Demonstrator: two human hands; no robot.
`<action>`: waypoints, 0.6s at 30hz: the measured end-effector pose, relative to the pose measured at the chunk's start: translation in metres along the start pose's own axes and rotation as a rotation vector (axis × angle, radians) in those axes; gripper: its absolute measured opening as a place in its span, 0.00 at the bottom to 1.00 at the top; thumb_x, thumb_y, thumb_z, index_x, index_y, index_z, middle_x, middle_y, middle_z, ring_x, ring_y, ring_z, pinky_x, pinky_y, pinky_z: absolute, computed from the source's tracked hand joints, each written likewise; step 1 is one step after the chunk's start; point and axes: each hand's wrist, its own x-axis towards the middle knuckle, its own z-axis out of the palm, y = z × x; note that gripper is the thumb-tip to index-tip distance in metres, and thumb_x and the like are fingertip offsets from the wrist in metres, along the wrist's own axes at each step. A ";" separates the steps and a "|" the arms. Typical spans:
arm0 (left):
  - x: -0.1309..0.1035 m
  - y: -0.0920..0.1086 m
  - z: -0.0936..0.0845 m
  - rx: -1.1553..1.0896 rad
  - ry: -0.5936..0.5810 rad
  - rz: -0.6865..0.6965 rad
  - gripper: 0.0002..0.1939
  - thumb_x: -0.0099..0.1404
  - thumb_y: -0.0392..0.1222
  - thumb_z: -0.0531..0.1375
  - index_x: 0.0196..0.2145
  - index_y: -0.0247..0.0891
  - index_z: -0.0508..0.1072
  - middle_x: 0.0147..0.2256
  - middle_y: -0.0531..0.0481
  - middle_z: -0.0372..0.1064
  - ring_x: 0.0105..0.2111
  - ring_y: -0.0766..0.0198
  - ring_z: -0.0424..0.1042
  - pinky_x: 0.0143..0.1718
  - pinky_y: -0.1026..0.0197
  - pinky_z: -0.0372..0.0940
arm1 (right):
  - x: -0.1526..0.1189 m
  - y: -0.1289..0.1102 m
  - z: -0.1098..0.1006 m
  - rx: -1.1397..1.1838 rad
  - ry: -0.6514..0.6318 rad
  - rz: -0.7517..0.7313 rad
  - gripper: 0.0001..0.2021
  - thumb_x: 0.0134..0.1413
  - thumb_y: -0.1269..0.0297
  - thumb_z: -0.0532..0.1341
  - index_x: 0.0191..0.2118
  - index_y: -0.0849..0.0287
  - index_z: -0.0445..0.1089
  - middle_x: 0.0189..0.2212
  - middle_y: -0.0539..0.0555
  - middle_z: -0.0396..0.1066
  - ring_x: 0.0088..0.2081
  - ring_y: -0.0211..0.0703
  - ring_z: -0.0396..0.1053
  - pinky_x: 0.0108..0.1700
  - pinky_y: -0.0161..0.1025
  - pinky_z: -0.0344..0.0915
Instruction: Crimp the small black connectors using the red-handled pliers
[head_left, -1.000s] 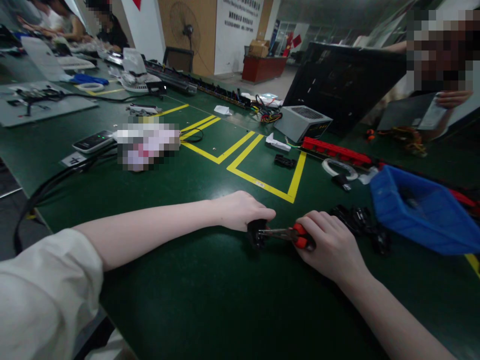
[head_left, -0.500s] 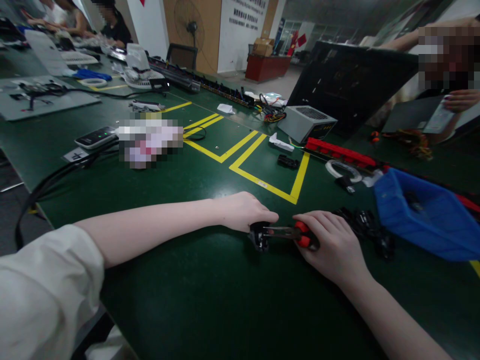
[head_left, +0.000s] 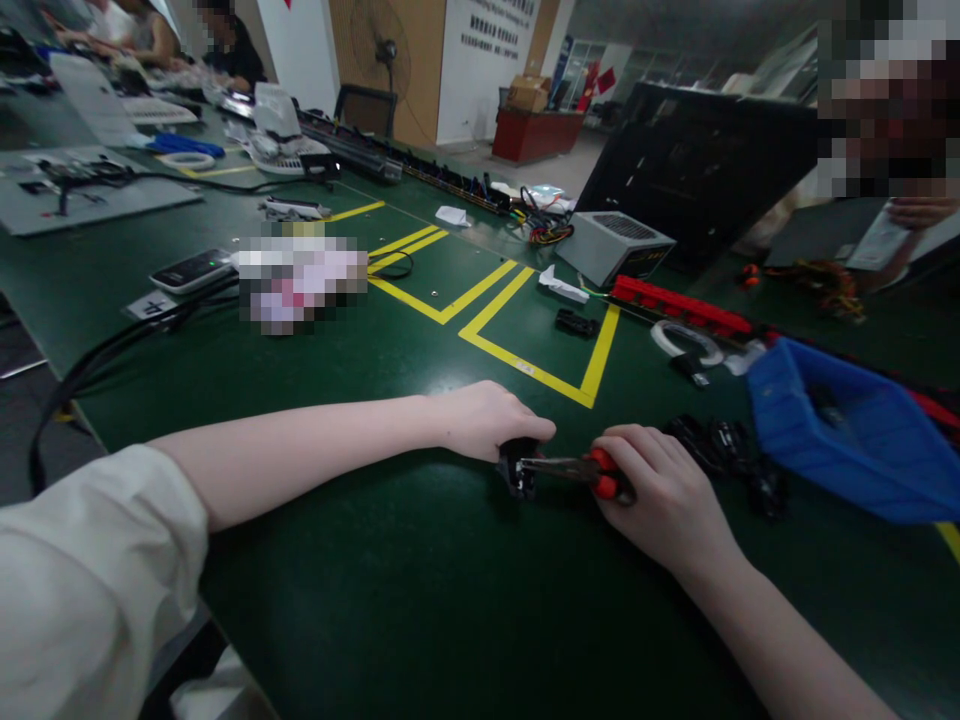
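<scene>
Near the middle of the green table (head_left: 420, 580), my left hand (head_left: 491, 420) is closed on a small black part (head_left: 519, 472), its thumb pointing right along the top. My right hand (head_left: 660, 495) is closed round the red handles of a pair of pliers (head_left: 604, 472). The long metal jaws point left and their tips reach the black part. Whether the tips grip it or only touch it, I cannot tell. Just behind my right hand lie bundled black cables (head_left: 724, 450).
A blue bin (head_left: 847, 440) stands at the right. Farther back are yellow tape outlines (head_left: 525, 368), a small black piece (head_left: 576, 323), a red strip (head_left: 679, 305) and a silver power supply (head_left: 619, 245). Another person's hand (head_left: 922, 212) shows at the upper right.
The pliers' jaws look narrower and slightly tilted, and my right hand has shifted a little. My left hand has barely moved. At the upper right, the other person has moved.
</scene>
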 end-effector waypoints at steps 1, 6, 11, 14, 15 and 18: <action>0.000 0.000 0.000 -0.007 -0.002 -0.014 0.06 0.62 0.38 0.61 0.37 0.41 0.67 0.33 0.51 0.75 0.31 0.61 0.73 0.27 0.62 0.53 | 0.000 0.000 0.000 0.001 -0.003 0.002 0.11 0.50 0.74 0.58 0.41 0.60 0.67 0.39 0.61 0.71 0.39 0.50 0.69 0.40 0.45 0.68; 0.001 0.001 -0.003 -0.013 -0.018 -0.057 0.06 0.62 0.40 0.62 0.37 0.41 0.68 0.32 0.52 0.75 0.31 0.61 0.73 0.26 0.63 0.52 | 0.000 0.000 0.001 0.007 -0.010 0.037 0.10 0.51 0.72 0.58 0.41 0.59 0.66 0.40 0.60 0.70 0.39 0.50 0.69 0.39 0.45 0.67; 0.001 0.000 -0.002 0.002 -0.018 -0.043 0.06 0.63 0.41 0.62 0.36 0.41 0.67 0.31 0.52 0.74 0.30 0.61 0.73 0.25 0.63 0.51 | -0.001 0.003 0.004 0.041 0.011 0.069 0.14 0.51 0.71 0.61 0.45 0.60 0.68 0.40 0.59 0.72 0.42 0.52 0.70 0.42 0.47 0.67; 0.001 0.000 0.000 0.022 0.009 -0.026 0.05 0.65 0.41 0.61 0.36 0.41 0.67 0.31 0.52 0.74 0.30 0.61 0.73 0.24 0.63 0.50 | -0.001 0.004 0.005 0.068 0.010 0.095 0.14 0.51 0.70 0.61 0.45 0.60 0.68 0.40 0.59 0.72 0.41 0.51 0.71 0.41 0.46 0.67; 0.001 0.000 0.000 0.025 0.015 -0.022 0.05 0.65 0.41 0.61 0.36 0.41 0.67 0.31 0.52 0.74 0.30 0.62 0.73 0.24 0.63 0.50 | -0.001 0.005 0.005 0.069 0.008 0.095 0.14 0.51 0.70 0.61 0.45 0.60 0.68 0.40 0.59 0.72 0.41 0.51 0.70 0.40 0.45 0.67; 0.001 0.000 0.000 0.031 0.005 -0.025 0.05 0.64 0.40 0.61 0.36 0.41 0.67 0.31 0.52 0.74 0.30 0.62 0.73 0.24 0.63 0.50 | -0.001 0.005 0.005 0.068 0.014 0.071 0.14 0.50 0.72 0.61 0.45 0.60 0.67 0.40 0.58 0.72 0.40 0.50 0.70 0.40 0.45 0.67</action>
